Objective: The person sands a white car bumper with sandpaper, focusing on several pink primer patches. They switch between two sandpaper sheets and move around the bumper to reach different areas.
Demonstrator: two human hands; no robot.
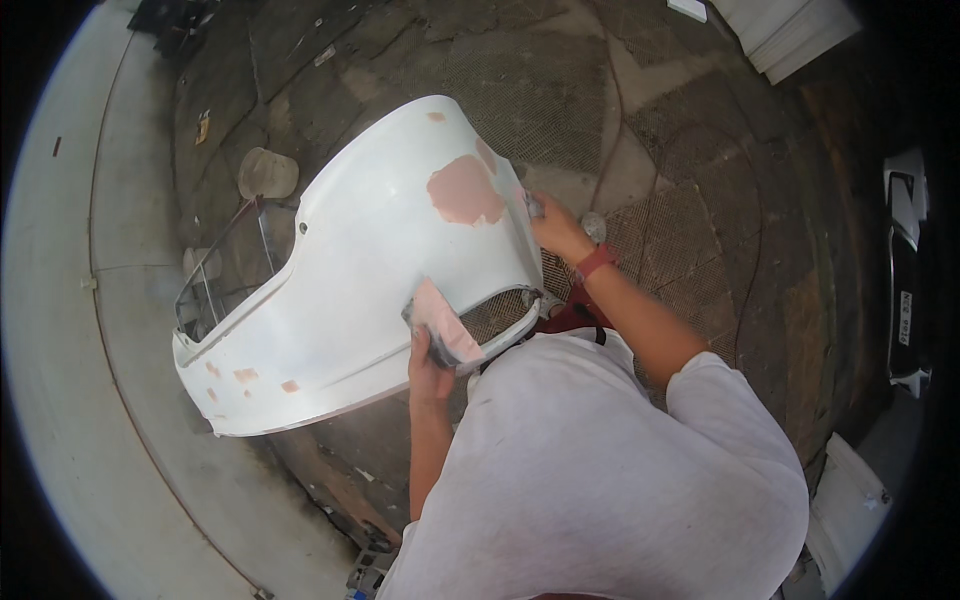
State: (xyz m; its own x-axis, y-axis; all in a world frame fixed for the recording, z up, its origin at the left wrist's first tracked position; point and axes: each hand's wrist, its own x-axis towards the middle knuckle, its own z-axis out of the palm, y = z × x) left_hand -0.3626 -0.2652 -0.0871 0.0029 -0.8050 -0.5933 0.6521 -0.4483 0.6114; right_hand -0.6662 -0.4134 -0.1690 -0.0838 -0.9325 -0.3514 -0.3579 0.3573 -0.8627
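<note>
A white car bumper (365,260) lies in front of me, resting on a thin metal stand (268,235) that shows behind its left side. A large pink filler patch (466,190) covers part of its upper right, and small tan patches (246,375) dot the lower left. My left hand (430,372) grips a pink sheet (448,322) backed by a grey, crumpled layer, close to the opening at the bumper's near edge. At the right edge, my right hand (560,230) is closed with its fingertips against the bumper; a small greyish thing shows there, its kind unclear.
A dusty bucket (268,173) stands beyond the bumper. Mats and flattened sheets cover the floor (520,90), with a thin hose (755,230) lying at right. Another bumper (905,280), black and white, is at far right. A pale wall (140,330) runs along the left.
</note>
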